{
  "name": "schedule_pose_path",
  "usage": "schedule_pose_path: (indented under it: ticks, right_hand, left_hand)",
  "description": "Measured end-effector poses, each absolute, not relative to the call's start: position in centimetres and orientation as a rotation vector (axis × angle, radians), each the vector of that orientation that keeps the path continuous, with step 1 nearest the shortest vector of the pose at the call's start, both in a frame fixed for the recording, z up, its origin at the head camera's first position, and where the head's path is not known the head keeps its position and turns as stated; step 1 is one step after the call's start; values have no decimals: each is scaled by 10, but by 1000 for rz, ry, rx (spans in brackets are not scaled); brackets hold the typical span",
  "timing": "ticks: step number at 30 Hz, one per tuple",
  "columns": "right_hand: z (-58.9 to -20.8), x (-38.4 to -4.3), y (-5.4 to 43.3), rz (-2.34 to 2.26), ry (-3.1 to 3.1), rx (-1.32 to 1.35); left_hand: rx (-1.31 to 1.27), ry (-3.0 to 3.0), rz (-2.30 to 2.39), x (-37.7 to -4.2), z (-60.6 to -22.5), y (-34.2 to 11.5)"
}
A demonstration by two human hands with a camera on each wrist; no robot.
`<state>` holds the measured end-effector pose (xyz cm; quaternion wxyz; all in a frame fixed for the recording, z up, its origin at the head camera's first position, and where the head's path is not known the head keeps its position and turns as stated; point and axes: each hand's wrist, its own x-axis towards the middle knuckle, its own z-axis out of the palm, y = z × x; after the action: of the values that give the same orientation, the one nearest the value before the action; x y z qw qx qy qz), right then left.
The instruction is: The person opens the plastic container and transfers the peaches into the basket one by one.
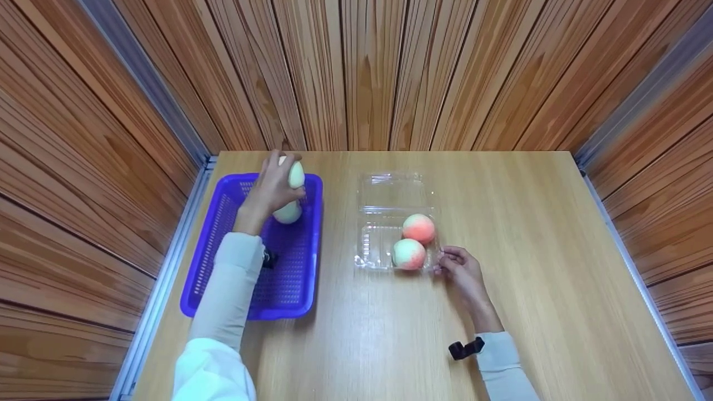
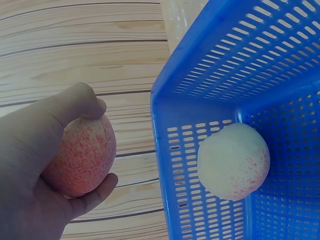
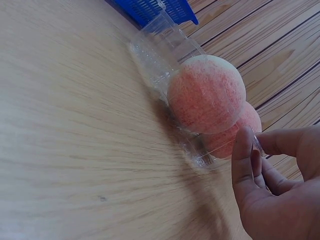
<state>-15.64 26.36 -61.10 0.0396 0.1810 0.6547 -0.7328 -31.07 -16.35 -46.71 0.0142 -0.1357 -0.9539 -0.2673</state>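
Your left hand (image 1: pixel 273 186) holds a round, pale-green and pink peach (image 2: pixel 86 157) above the far end of the rectangular, blue-violet perforated plastic basket (image 1: pixel 287 292). In the left wrist view, your thumb and fingers are curled around this fruit, which is clear of the basket's rim. A second round peach, pale cream-green with a pink-speckled patch (image 2: pixel 233 162), lies inside the basket, near its far end wall.

Your right hand (image 1: pixel 461 273) pinches the near right edge of the clear, hinged plastic clamshell container (image 1: pixel 379 248) between thumb and index finger, as the right wrist view shows. The container stands open on the light wood-grain table (image 1: pixel 535 223), its lid folded back on the far side. Two round pink-and-pale-green peaches, the farther one (image 1: pixel 418 229) and the nearer one (image 1: pixel 409 255), sit side by side in its right half, just beside your right hand.
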Motion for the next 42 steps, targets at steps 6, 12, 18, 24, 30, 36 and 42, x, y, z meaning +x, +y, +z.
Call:
schedule_pose_path:
  ticks: [6, 12, 18, 24, 30, 36, 42]
  right_hand:
    - [-612, -156, 265, -2211, 2032, 555]
    - [-612, -155, 264, -2266, 1999, 550]
    - [-611, -155, 263, -2263, 1992, 562]
    - [-610, -155, 264, -2197, 2030, 575]
    - [-608, -155, 265, -2177, 2034, 574]
    - [-608, -155, 263, -2185, 2026, 565]
    - [-608, -154, 261, -2217, 2004, 547]
  left_hand:
    - [-412, -2972, -841, -311, -469, -167]
    - [-398, -2981, -850, -310, -469, -171]
    - [-360, -2989, -863, -310, -471, -175]
    - [-317, -3001, -869, -310, -473, -180]
    - [-306, -3010, -871, -310, -476, -184]
    - [-270, -3037, -880, -308, -480, -191]
    - [-260, -3036, -861, -308, -485, -196]
